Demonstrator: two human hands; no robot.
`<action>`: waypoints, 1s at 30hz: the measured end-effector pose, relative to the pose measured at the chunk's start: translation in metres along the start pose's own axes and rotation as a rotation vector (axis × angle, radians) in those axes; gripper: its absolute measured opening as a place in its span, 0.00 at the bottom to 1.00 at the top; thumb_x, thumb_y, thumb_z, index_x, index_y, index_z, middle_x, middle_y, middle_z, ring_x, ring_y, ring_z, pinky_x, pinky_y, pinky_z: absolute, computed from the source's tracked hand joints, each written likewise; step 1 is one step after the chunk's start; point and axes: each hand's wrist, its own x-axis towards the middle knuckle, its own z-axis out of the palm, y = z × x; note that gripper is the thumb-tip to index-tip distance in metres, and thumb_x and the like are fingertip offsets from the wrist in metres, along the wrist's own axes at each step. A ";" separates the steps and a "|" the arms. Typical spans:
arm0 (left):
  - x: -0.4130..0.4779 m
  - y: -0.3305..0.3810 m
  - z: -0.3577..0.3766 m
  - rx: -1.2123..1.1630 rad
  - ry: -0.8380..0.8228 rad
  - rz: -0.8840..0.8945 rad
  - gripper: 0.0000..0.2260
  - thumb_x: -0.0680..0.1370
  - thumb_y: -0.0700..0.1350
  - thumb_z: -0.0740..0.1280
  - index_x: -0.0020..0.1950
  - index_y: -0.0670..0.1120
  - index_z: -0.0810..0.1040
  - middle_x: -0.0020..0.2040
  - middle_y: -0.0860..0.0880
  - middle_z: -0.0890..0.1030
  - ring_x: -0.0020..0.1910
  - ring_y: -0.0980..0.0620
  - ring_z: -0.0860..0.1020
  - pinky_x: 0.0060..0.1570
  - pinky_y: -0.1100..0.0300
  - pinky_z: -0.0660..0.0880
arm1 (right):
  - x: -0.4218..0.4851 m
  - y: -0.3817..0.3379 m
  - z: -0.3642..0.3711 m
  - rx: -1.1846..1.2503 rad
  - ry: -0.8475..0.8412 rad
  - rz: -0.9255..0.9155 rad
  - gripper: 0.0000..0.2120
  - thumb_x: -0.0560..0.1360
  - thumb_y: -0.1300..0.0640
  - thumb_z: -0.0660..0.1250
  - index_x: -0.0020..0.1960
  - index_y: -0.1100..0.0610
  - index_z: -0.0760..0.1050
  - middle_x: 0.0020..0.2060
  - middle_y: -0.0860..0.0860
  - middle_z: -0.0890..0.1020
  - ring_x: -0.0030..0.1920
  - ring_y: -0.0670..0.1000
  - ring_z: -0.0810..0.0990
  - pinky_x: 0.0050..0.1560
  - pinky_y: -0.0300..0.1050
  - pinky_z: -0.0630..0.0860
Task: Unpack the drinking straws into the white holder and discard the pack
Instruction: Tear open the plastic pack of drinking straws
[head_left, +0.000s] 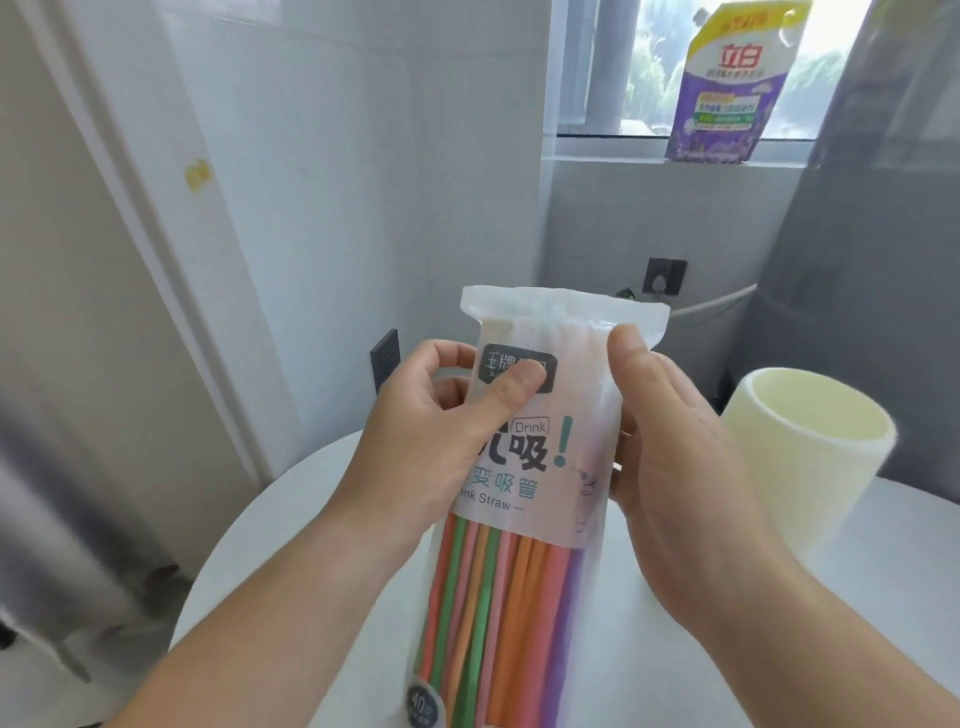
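Observation:
A plastic pack of drinking straws (540, 467) stands upright in front of me, with a white printed label on its upper part. Orange, green, pink and purple straws (498, 597) show through its clear lower part. My left hand (431, 421) grips the pack's upper left side, thumb across the label. My right hand (654, 431) holds the upper right edge, thumb near the top seal. The white holder (810, 467), an open-topped cylinder, stands on the table to the right, apart from my hands.
A round white table (883, 561) lies under my hands. A purple and yellow refill pouch (727, 88) stands on the window sill at the back right. Walls with dark sockets (664, 275) lie behind; grey fabric hangs at both sides.

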 end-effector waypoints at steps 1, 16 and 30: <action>-0.005 0.007 -0.001 -0.014 -0.009 0.032 0.27 0.66 0.59 0.76 0.58 0.45 0.78 0.43 0.48 0.89 0.41 0.50 0.88 0.38 0.59 0.81 | -0.004 -0.007 0.001 -0.004 -0.010 -0.031 0.38 0.68 0.29 0.67 0.59 0.61 0.74 0.55 0.64 0.82 0.57 0.66 0.80 0.61 0.73 0.72; -0.100 0.052 0.003 0.420 0.059 0.104 0.24 0.67 0.70 0.72 0.59 0.63 0.74 0.57 0.58 0.75 0.56 0.63 0.76 0.48 0.64 0.72 | -0.107 -0.066 -0.034 -0.201 -0.071 -0.212 0.16 0.83 0.54 0.59 0.47 0.45 0.85 0.42 0.47 0.88 0.45 0.50 0.87 0.53 0.53 0.83; -0.202 0.056 0.018 0.380 -0.003 0.114 0.08 0.77 0.58 0.71 0.47 0.56 0.77 0.51 0.55 0.81 0.51 0.63 0.79 0.50 0.71 0.74 | -0.210 -0.030 -0.044 0.054 -0.058 -0.367 0.08 0.78 0.57 0.65 0.47 0.51 0.84 0.51 0.53 0.87 0.55 0.56 0.84 0.55 0.51 0.78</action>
